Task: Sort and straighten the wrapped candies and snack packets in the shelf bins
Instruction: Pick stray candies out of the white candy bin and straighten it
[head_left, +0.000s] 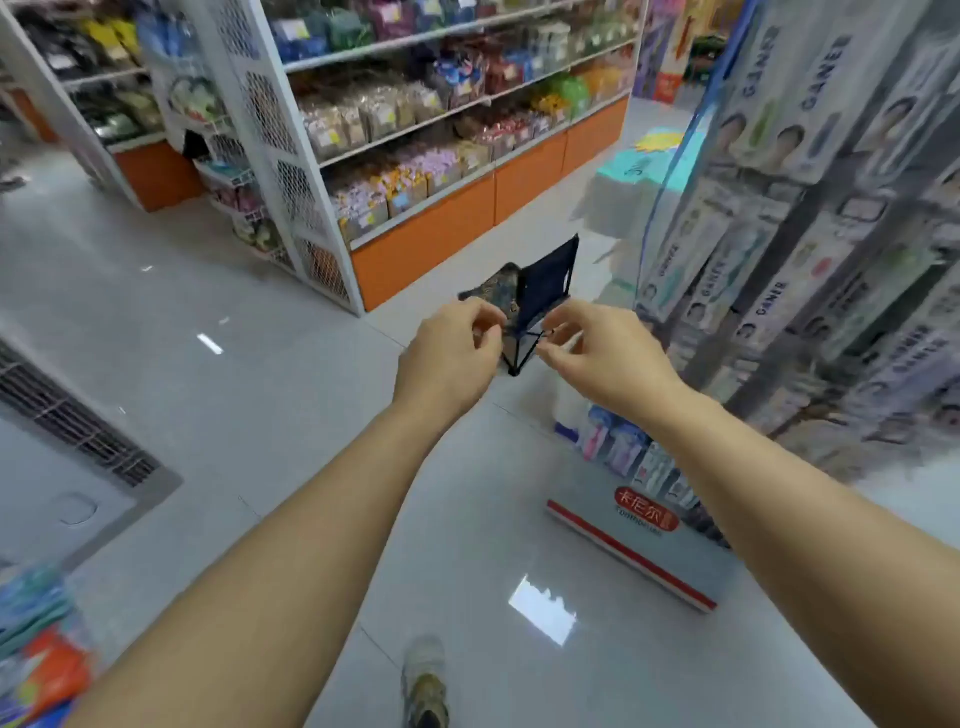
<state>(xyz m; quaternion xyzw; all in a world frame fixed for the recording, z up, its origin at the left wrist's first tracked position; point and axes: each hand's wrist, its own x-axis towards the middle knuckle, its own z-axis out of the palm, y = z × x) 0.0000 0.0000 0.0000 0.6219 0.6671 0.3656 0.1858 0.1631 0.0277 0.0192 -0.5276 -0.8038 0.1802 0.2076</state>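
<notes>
Both my arms reach forward over the shop floor. My left hand and my right hand hang close together, fingers curled and pinched toward each other. Motion blur hides whether anything small is between the fingertips. Right behind the hands in this view, a dark blue folding stool stands on the floor. I cannot tell whether the hands touch its black frame. Bagged snack packets fill the white shelves with orange bases further back on the left.
A tall display of boxed goods rises on the right. A grey carton with a red stripe sits on the tiles below it. My shoe shows at the bottom. Colourful packets lie at the lower left, beside a floor grille.
</notes>
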